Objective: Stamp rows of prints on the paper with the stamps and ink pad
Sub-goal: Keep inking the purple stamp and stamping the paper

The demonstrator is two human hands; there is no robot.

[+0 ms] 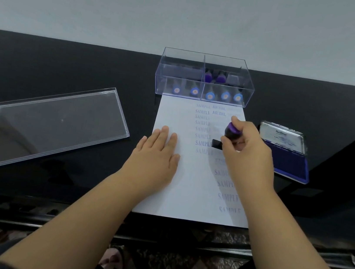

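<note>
On the desk [67, 68], the paper [188, 195] is nearest. The left hand [157, 154] lies flat on its left half, fingers straight. The right hand [244, 153] grips a purple stamp [231, 132] over the paper's middle. The open ink pad [287, 154] lies right of the paper; the clear stamp box [205, 79] touches its far edge.

White paper [187, 188] bearing SAMPLE rows, purple-topped stamp [231, 132] above it (base black), open blue ink pad [290, 166] right

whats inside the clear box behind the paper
The clear box holds upright stamps: five blue-topped ones along the front and two purple-topped ones behind. The left rear compartment looks empty. Their print faces are hidden.
</note>
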